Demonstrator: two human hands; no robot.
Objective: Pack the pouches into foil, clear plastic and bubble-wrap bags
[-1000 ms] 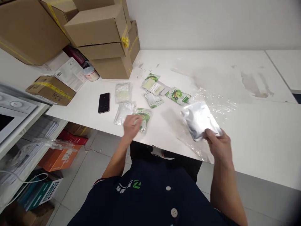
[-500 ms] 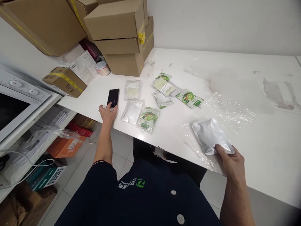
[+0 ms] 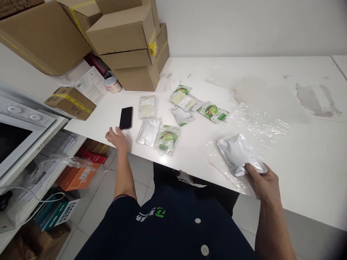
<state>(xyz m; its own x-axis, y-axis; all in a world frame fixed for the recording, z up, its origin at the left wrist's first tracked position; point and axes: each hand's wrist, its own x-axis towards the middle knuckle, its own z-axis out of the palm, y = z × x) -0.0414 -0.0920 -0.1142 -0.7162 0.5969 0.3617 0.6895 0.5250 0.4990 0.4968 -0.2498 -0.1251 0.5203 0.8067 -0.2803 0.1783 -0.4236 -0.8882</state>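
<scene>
My right hand (image 3: 264, 180) grips the lower right corner of a silver foil pouch (image 3: 238, 153), thumb on top, over the front of the white table. My left hand (image 3: 117, 139) is by the table's front left edge with its fingers apart and nothing in it. Just beyond it lies a smartphone (image 3: 126, 117) with a dark screen, apart from the fingers. To the phone's right are a flat silver pouch (image 3: 148, 132), a green-and-white pouch in clear plastic (image 3: 167, 139) and a pale packet in clear wrap (image 3: 148, 107).
Several green-printed packets (image 3: 213, 112) lie mid-table. Crumpled clear plastic film (image 3: 260, 121) spreads behind the foil pouch. Cardboard boxes (image 3: 121, 36) are stacked at the back left, near a small tin (image 3: 113, 85). A microwave (image 3: 16, 126) stands on a shelf at left.
My left hand has come off the phone and drawn back toward the table edge. The phone's screen has gone from lit to dark. My right hand still holds the foil pouch.
</scene>
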